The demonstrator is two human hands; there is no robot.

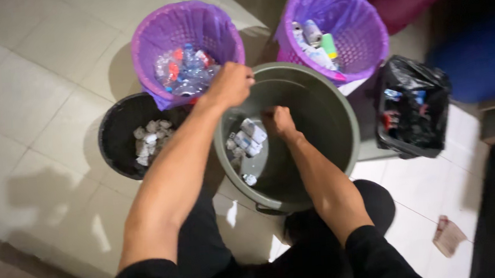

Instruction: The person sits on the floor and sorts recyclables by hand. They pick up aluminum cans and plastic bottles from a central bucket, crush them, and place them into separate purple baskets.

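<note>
Head view looks down on two bare forearms over a big grey-green bin (339, 127). The left hand (231, 83) is curled shut over the bin's far-left rim; whether it grips the rim or something small cannot be told. The right hand (278, 121) reaches down inside the bin, fingers closed, and what it pinches, if anything, is hidden. Just left of the right hand, on the bin's floor, lies a heap of crushed white packets (246, 140). Beyond the left hand stands a purple basket of clear plastic bottles (187, 70); down and left of that hand a black bin of crumpled paper (150, 139). Beyond the right hand is a second purple basket (362, 38), and well to its right a black bag (413, 107) of mixed rubbish
</note>
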